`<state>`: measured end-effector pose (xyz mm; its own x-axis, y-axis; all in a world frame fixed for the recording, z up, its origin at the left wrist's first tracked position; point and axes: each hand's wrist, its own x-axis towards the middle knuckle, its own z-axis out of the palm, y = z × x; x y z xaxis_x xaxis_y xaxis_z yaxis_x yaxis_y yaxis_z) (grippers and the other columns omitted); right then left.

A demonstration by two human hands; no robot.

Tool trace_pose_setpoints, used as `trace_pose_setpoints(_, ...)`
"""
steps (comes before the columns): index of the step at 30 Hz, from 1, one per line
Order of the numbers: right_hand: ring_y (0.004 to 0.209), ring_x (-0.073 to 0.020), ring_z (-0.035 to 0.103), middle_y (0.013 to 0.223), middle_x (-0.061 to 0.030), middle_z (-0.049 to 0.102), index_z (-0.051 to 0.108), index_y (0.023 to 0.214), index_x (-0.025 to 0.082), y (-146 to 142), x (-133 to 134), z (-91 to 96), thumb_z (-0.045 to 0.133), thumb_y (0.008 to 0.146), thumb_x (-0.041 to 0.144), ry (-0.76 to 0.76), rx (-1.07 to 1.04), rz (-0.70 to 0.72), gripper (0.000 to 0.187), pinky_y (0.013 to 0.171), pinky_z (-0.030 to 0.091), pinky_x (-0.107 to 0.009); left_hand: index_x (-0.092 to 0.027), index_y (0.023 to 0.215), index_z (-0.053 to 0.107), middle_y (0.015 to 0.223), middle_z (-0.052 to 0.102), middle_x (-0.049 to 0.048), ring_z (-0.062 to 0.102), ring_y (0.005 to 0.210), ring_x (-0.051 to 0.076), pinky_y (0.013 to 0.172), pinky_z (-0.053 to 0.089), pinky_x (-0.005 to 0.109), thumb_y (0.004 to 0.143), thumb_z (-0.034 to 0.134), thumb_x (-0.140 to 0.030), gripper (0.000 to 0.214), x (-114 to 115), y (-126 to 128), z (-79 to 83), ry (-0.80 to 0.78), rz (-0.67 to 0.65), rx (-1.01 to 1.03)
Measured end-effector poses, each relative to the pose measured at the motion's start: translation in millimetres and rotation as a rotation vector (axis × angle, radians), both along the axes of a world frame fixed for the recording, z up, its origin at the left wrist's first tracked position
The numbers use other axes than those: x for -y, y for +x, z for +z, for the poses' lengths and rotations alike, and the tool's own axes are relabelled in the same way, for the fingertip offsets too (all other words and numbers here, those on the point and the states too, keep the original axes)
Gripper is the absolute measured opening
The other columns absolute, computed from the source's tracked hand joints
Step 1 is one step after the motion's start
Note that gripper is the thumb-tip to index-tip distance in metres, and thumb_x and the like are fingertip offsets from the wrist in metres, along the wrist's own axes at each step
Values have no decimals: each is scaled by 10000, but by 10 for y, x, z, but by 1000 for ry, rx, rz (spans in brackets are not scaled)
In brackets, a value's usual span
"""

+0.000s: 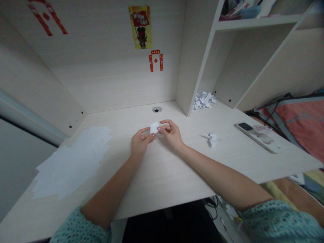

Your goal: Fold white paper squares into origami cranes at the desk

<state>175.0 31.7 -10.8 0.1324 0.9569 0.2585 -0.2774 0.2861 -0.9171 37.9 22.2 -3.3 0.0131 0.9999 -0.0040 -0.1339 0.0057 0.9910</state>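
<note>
The left hand and right hand are together, pinching a small folded white paper over the counter, with open room before the loose paper sheets leftward and a folded paper piece rightward.

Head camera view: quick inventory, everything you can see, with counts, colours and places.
desk: one, pale wood-grain, beneath everything
paper sheets: many, white, overlapping at desk's left
folded paper piece: one, white, between the hands
folded paper pile: one, white, against the shelf upright
folded paper shape: one, white, right of the hands
phone: one, white and pink, desk's right
poster: one, red and yellow, back wall
left hand: one, pinching the piece
right hand: one, pinching the piece
</note>
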Motion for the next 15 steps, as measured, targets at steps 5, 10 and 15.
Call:
trace_pose_setpoints(5,620,-115,573,675,10,665,634,962,175,15,-9,15,739,588,333,-85,-10,145,420,667,433,-261,-143,1038,546,689,706,54,673,700,186,747,508,330,609,737,-326,504,21,-32,7,73,5,-44)
trace_pose_setpoints(10,624,-122,558,709,-37,683,703,709,143,11,-17,-26,743,578,368,-182,-9,183,263,638,411,-259,-170,1072,547,697,706,53,668,707,190,703,503,300,627,718,-351,510,54,-28,5,150,-43,-181)
trace_pose_setpoints(15,582,-112,522,664,-32,663,694,684,143,43,-36,-14,740,566,408,-197,48,107,294,583,379,-244,-190,1104,556,725,711,53,669,743,198,726,499,309,641,701,-381,522,50,-19,-18,156,-72,-254)
